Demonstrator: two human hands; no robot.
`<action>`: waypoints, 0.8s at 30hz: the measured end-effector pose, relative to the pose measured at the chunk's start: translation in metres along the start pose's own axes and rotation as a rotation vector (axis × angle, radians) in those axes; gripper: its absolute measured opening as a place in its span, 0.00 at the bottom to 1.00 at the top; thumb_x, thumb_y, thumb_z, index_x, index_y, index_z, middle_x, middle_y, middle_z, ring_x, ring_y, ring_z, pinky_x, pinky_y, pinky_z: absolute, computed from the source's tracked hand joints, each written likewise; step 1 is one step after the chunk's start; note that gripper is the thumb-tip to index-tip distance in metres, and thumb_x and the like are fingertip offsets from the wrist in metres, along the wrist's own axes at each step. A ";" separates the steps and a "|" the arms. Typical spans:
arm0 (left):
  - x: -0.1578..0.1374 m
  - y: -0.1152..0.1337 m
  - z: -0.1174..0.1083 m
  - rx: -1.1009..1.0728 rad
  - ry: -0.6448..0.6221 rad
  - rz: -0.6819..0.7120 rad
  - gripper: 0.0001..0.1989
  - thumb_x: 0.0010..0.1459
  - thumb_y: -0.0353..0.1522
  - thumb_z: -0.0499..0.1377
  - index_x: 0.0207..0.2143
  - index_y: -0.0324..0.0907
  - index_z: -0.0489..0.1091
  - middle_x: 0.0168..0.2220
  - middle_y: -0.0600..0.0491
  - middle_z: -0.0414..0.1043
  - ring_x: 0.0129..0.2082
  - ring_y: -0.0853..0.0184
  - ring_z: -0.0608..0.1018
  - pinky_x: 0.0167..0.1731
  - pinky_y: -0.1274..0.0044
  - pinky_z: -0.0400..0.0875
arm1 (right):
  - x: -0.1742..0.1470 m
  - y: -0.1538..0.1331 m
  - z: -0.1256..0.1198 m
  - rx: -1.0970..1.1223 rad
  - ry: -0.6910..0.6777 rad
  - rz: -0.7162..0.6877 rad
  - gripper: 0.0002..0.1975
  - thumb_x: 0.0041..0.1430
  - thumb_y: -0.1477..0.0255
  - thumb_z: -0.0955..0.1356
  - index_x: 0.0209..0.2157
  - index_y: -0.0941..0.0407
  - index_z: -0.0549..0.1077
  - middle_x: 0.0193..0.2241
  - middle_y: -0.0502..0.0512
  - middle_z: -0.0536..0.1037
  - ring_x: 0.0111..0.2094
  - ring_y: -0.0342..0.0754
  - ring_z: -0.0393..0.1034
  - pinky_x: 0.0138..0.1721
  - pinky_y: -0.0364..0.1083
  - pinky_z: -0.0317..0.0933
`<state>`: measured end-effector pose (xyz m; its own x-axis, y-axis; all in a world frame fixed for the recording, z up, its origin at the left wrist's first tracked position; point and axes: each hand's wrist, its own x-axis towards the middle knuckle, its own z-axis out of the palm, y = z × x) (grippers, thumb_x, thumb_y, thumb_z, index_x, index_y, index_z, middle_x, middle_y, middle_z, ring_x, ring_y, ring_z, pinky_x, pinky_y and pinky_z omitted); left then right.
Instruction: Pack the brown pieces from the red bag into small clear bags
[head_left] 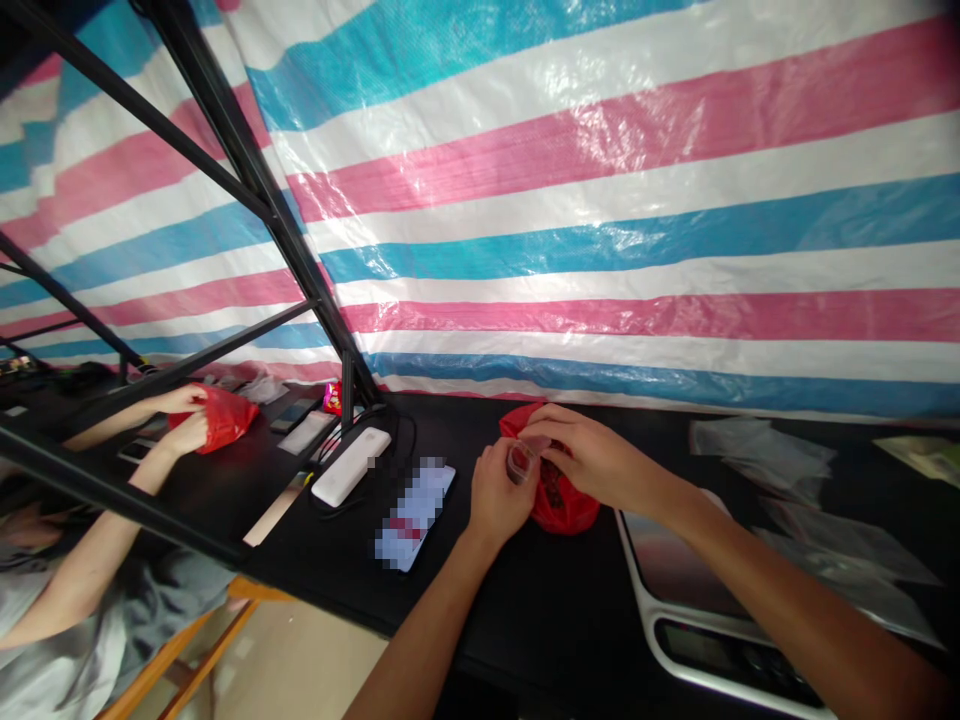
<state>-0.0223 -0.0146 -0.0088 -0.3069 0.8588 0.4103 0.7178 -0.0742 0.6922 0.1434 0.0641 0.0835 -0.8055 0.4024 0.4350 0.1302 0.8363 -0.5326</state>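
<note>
My left hand (501, 492) is closed around a small clear plastic thing with a rounded opening (521, 462); whether it is a bag or a cup I cannot tell. Fingers of my right hand (581, 448) are pinched together at its edge, and what they hold, if anything, is hidden. Beneath both hands an open red plastic bag (571, 515) rests on the black table (540, 610), with dark small contents partly showing. Just right of the bag, under my right forearm, lies a silver digital scale (675, 565).
Clear plastic bags (765, 450) lie at the right. Left of my hands are a phone (416, 520), a white power bank (351, 467) and cables. Black metal bars (255, 190) cross the left side. Beyond them a person's hands (187, 420) hold another red bag (225, 420).
</note>
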 end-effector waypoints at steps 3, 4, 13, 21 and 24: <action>0.000 -0.002 0.001 -0.026 -0.001 0.002 0.09 0.66 0.40 0.63 0.42 0.46 0.71 0.38 0.52 0.77 0.40 0.59 0.77 0.40 0.70 0.68 | 0.000 0.001 0.003 -0.002 -0.001 0.020 0.19 0.65 0.83 0.63 0.48 0.51 0.79 0.51 0.56 0.79 0.54 0.52 0.73 0.60 0.52 0.65; 0.000 -0.002 0.001 -0.035 0.000 0.001 0.09 0.66 0.40 0.63 0.43 0.46 0.71 0.38 0.52 0.77 0.39 0.60 0.77 0.40 0.70 0.68 | 0.000 0.002 0.004 -0.006 0.003 0.027 0.18 0.65 0.83 0.63 0.48 0.52 0.79 0.51 0.56 0.79 0.54 0.52 0.73 0.60 0.52 0.65; 0.003 -0.006 0.002 -0.154 0.052 -0.047 0.08 0.67 0.39 0.62 0.40 0.45 0.69 0.33 0.54 0.73 0.34 0.64 0.76 0.37 0.73 0.69 | -0.004 0.024 -0.002 -0.156 -0.015 0.181 0.15 0.68 0.74 0.66 0.52 0.52 0.79 0.49 0.59 0.79 0.50 0.57 0.76 0.55 0.56 0.68; -0.001 -0.007 0.001 -0.300 0.114 -0.033 0.10 0.65 0.39 0.63 0.44 0.44 0.68 0.35 0.54 0.74 0.33 0.66 0.76 0.35 0.75 0.71 | -0.006 -0.001 -0.002 -0.089 -0.130 -0.004 0.18 0.71 0.70 0.68 0.60 0.48 0.74 0.55 0.57 0.78 0.53 0.54 0.75 0.56 0.52 0.67; -0.006 -0.006 0.001 -0.389 0.014 0.026 0.14 0.65 0.40 0.64 0.48 0.44 0.68 0.37 0.52 0.75 0.35 0.65 0.77 0.37 0.75 0.73 | -0.007 -0.013 -0.001 -0.157 -0.199 -0.036 0.12 0.71 0.73 0.67 0.51 0.51 0.79 0.49 0.56 0.80 0.48 0.53 0.77 0.52 0.51 0.68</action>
<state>-0.0242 -0.0182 -0.0162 -0.3022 0.8474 0.4366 0.4353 -0.2848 0.8540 0.1477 0.0505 0.0880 -0.9072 0.3033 0.2915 0.1754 0.9026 -0.3932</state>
